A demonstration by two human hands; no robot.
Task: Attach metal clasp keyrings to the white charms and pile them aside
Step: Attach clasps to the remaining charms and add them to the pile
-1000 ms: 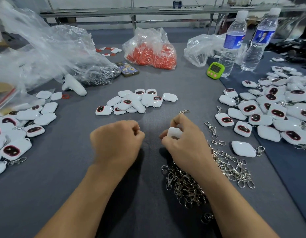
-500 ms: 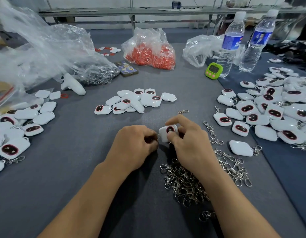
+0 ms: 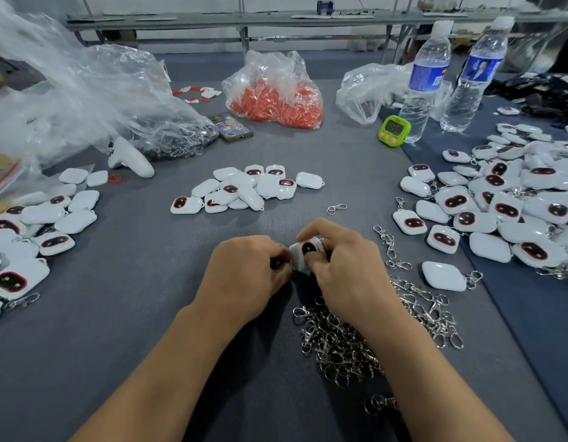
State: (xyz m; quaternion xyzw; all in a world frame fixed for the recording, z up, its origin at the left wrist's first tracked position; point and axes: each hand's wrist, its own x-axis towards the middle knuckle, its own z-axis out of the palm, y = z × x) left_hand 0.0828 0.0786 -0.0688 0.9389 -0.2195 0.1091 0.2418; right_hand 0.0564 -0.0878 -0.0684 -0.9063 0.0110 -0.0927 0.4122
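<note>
Fingers (image 3: 311,229) of right hand (image 3: 346,272): curled over one white charm (image 3: 308,250), pinching it, dark face up. Left hand (image 3: 244,275): fingertips curled tight, pinching the charm's left edge; anything more in that grip hidden.

Open room: bare grey table (image 3: 116,330) left of the left fingers and on their near side, wide; a narrower bare strip beyond the fingertips. Crowded right of the right fingers. Blue cloth (image 3: 531,330) well right, its edge running diagonally toward the near right corner.

Counts:
- Clasps (image 3: 340,346): one tangled pile, near side of the right fingers, spreading right; too many to count.
- Lone clasp (image 3: 336,208): one, just beyond the fingertips.
- Centre charms (image 3: 244,189): one cluster beyond the fingers, over ten, exact number unclear.
- Left heap (image 3: 43,218) and right heap (image 3: 505,205): two, far to either side, uncounted.
- Bottles (image 3: 427,81): two, far beyond, right.
- Timer (image 3: 394,130): one, green, beside the nearer bottle.
- Phone (image 3: 231,126): one.
- Orange bag (image 3: 276,97): one, far beyond the fingertips.
</note>
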